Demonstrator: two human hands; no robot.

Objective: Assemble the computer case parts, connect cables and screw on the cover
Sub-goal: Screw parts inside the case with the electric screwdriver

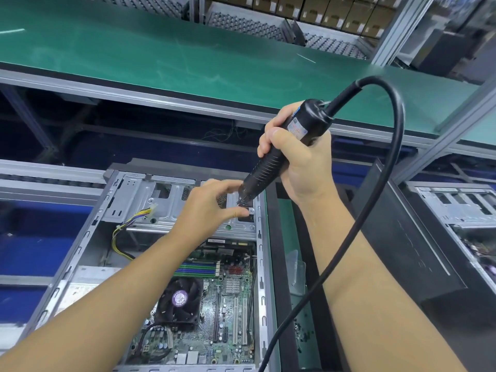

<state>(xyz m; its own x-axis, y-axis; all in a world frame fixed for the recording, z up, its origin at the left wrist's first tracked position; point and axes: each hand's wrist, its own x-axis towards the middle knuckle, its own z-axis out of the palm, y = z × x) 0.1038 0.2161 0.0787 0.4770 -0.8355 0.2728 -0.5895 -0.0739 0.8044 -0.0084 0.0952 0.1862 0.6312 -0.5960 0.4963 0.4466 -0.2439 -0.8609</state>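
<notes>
An open computer case (pixel 126 200) lies on its side before me, its motherboard (pixel 230 304) and black CPU fan (pixel 179 299) exposed. My right hand (pixel 300 157) grips a black electric screwdriver (pixel 281 146), tilted down so its tip meets the metal drive bay (pixel 166 202) at the case's far right corner. A thick black cable (pixel 386 189) loops from the tool's top past my right forearm. My left hand (pixel 212 202) reaches beside the tip, thumb and forefinger pinched close around it; whether they hold a screw is hidden.
Yellow and black wires (pixel 123 232) hang inside the case at left. A black side panel (pixel 402 237) leans at right, with a second open case (pixel 461 210) beyond it. A green shelf (pixel 161 49) runs overhead, with perforated metal parts and cardboard boxes behind it.
</notes>
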